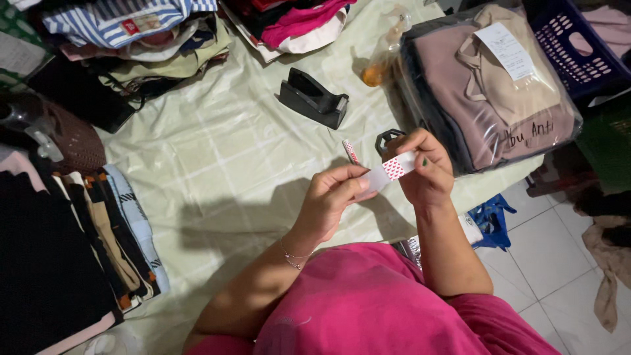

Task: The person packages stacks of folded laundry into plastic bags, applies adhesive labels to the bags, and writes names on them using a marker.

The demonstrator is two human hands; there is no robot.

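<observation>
A strip of patterned tape is held taut above the table

The tape strip [392,169], white with red marks, is pinched at each end by the left hand [332,197] and right hand [424,167]; it is already off the black dispenser [314,98], and nothing is yet stuck to the bagged clothes [490,85].

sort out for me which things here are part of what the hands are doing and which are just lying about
In use: left hand and right hand pinching a strip of tape between them.

Lying about: black tape dispenser, bagged folded clothes, striped shirt pile, purple crate, stack of folded fabrics.
</observation>
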